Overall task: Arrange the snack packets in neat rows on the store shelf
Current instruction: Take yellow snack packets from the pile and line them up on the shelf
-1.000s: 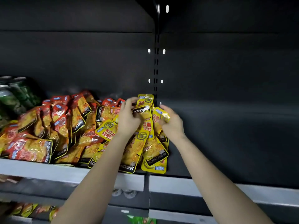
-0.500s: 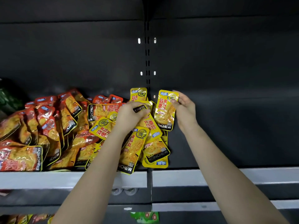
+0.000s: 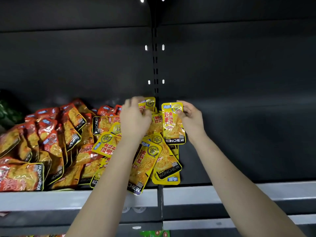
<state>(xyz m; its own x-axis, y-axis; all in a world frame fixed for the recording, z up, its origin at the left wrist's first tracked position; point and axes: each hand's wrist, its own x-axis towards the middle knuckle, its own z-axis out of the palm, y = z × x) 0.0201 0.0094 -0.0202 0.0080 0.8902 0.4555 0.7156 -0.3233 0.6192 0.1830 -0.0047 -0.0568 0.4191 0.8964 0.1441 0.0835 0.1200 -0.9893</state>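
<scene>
While the yellow packet stands upright at the heap's right edge, pinched by the right hand | left hand blurred over yellow heap, grip unclear | step: sorting from pile | next: likely set on bare shelf rightward

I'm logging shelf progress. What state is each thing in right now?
Right hand: gripping one yellow packet, held upright.
Left hand: on the yellow pile, blurred.
Yellow pile: jumbled, overlapping.
Red packets: leaning in rough rows.
Shelf: right section bare.
</scene>
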